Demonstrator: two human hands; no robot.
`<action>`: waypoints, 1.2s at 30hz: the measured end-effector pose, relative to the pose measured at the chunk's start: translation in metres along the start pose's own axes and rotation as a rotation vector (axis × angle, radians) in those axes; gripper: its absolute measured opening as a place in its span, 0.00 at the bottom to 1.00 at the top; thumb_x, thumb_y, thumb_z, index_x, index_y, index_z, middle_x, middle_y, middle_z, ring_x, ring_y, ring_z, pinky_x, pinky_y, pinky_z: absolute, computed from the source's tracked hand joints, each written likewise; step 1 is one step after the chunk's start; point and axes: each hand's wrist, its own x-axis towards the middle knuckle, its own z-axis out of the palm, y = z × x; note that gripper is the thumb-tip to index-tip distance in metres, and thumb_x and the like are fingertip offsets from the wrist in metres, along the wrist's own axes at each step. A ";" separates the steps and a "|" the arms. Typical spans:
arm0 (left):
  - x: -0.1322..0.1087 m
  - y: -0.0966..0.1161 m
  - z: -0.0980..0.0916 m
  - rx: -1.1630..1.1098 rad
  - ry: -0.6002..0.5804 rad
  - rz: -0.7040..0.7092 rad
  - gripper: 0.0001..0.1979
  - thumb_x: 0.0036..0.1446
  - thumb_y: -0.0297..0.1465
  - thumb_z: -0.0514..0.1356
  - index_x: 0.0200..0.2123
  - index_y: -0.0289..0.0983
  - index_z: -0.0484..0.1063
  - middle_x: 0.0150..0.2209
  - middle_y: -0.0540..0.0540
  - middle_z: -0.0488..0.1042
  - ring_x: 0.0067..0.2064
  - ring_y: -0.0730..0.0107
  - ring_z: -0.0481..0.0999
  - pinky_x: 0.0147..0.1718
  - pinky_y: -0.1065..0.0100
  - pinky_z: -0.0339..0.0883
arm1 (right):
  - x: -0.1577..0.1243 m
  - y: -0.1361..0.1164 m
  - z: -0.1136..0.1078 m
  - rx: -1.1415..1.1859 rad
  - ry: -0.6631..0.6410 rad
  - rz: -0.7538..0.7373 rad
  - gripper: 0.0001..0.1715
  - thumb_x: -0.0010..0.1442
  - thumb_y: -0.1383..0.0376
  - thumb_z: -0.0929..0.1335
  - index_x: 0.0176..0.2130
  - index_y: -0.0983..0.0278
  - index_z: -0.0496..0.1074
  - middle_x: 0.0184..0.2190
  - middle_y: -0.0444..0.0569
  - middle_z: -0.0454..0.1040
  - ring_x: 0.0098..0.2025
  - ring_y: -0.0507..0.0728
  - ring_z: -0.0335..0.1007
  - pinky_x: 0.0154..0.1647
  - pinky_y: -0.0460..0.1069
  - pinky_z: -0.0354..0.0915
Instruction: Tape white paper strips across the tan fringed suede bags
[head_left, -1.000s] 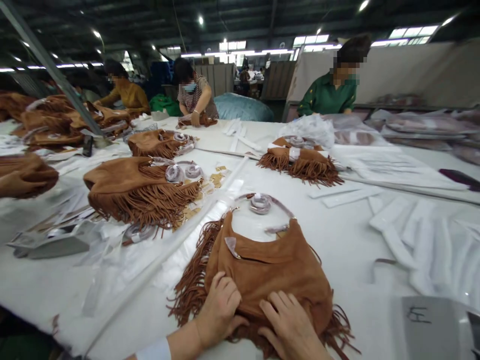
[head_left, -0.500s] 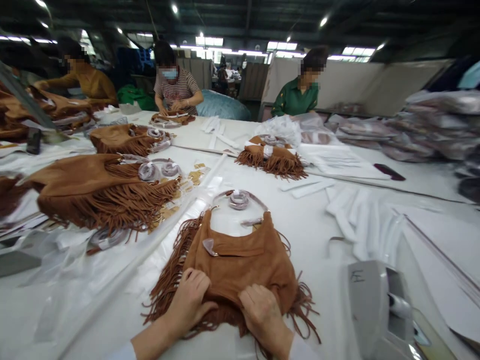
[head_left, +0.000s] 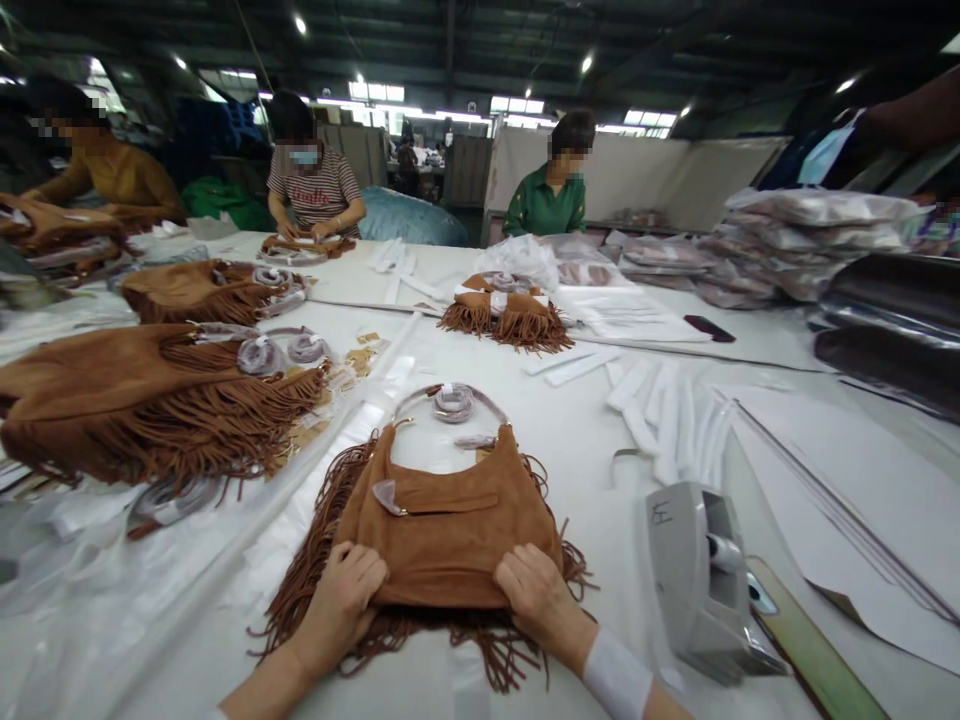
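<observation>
A brown suede bag with long fringe (head_left: 442, 520) lies flat on the white table (head_left: 570, 440) right in front of me, its wrapped handle (head_left: 452, 402) pointing away. My left hand (head_left: 337, 605) grips the bag's lower left corner with curled fingers. My right hand (head_left: 536, 600) clasps the lower right corner the same way. Fringe spreads out from under both hands.
A grey tape dispenser (head_left: 694, 575) stands just right of the bag, with white foam strips (head_left: 667, 415) and paper sheets (head_left: 840, 490) beyond. Piles of similar fringed bags (head_left: 142, 400) lie to the left. Three other people work at the far side, near another bag (head_left: 506, 315).
My hands have slid apart from the middle of the bag's lower edge to its two corners. The view has swung right, bringing the tape dispenser into sight.
</observation>
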 end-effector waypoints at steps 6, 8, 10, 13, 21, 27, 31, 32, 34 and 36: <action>0.050 0.081 -0.021 0.114 -0.011 -0.004 0.21 0.53 0.38 0.62 0.49 0.39 0.65 0.43 0.43 0.70 0.45 0.53 0.67 0.50 0.48 0.54 | 0.000 -0.004 -0.019 0.288 0.019 0.209 0.13 0.51 0.69 0.69 0.39 0.63 0.65 0.38 0.50 0.70 0.41 0.59 0.64 0.43 0.54 0.62; 0.071 0.112 -0.014 0.132 -0.070 0.059 0.21 0.53 0.38 0.64 0.49 0.39 0.66 0.41 0.43 0.70 0.42 0.55 0.68 0.44 0.54 0.59 | -0.008 -0.001 -0.031 0.422 0.157 0.334 0.18 0.54 0.62 0.70 0.43 0.63 0.65 0.44 0.55 0.70 0.48 0.61 0.65 0.48 0.56 0.63; 0.086 0.130 -0.004 0.137 -0.134 0.086 0.14 0.55 0.36 0.64 0.43 0.39 0.69 0.38 0.45 0.70 0.39 0.59 0.69 0.38 0.61 0.61 | -0.022 0.003 -0.036 0.474 0.347 0.629 0.19 0.58 0.57 0.67 0.46 0.64 0.65 0.45 0.57 0.71 0.48 0.61 0.67 0.48 0.57 0.65; 0.095 0.133 0.004 0.096 -0.158 0.102 0.05 0.59 0.34 0.60 0.38 0.40 0.69 0.36 0.47 0.70 0.38 0.61 0.69 0.34 0.65 0.60 | -0.043 0.008 -0.030 0.572 0.369 1.011 0.22 0.61 0.52 0.62 0.46 0.66 0.67 0.32 0.52 0.75 0.33 0.58 0.71 0.36 0.52 0.68; 0.102 0.111 -0.001 -0.067 -0.248 0.088 0.11 0.64 0.37 0.53 0.32 0.40 0.69 0.34 0.50 0.73 0.37 0.68 0.72 0.35 0.70 0.60 | -0.040 0.012 0.006 0.518 0.219 1.000 0.31 0.60 0.45 0.58 0.17 0.61 0.61 0.15 0.45 0.64 0.20 0.53 0.59 0.23 0.48 0.55; 0.123 0.104 -0.009 -0.137 -0.251 0.034 0.13 0.63 0.41 0.54 0.30 0.40 0.69 0.34 0.51 0.74 0.37 0.70 0.73 0.35 0.72 0.60 | -0.046 -0.015 -0.016 0.352 0.334 0.893 0.21 0.65 0.51 0.57 0.37 0.63 0.68 0.33 0.52 0.72 0.37 0.59 0.66 0.40 0.53 0.60; 0.127 0.103 -0.016 -0.145 -0.205 0.029 0.14 0.63 0.41 0.54 0.30 0.39 0.69 0.34 0.50 0.73 0.38 0.70 0.73 0.37 0.72 0.61 | -0.046 -0.073 -0.015 0.176 0.216 0.612 0.19 0.58 0.51 0.67 0.41 0.63 0.68 0.36 0.52 0.71 0.40 0.61 0.64 0.43 0.55 0.59; 0.127 0.103 -0.017 -0.142 -0.198 0.034 0.14 0.63 0.41 0.54 0.31 0.39 0.70 0.34 0.50 0.73 0.39 0.70 0.73 0.38 0.72 0.61 | -0.044 -0.083 -0.010 0.143 0.161 0.588 0.20 0.57 0.52 0.69 0.43 0.63 0.68 0.38 0.52 0.71 0.41 0.62 0.64 0.43 0.56 0.60; 0.125 0.103 -0.019 -0.129 -0.193 0.047 0.13 0.63 0.41 0.54 0.31 0.39 0.70 0.34 0.50 0.73 0.39 0.69 0.73 0.38 0.72 0.61 | -0.041 -0.091 0.002 0.087 0.080 0.586 0.12 0.59 0.59 0.68 0.42 0.62 0.70 0.37 0.52 0.71 0.40 0.61 0.65 0.41 0.55 0.60; 0.122 0.103 -0.020 -0.109 -0.198 0.058 0.13 0.63 0.41 0.54 0.32 0.40 0.70 0.34 0.50 0.73 0.39 0.69 0.72 0.37 0.72 0.62 | -0.040 -0.082 0.010 0.072 0.029 0.560 0.06 0.62 0.69 0.63 0.35 0.62 0.70 0.33 0.49 0.70 0.36 0.58 0.65 0.37 0.52 0.61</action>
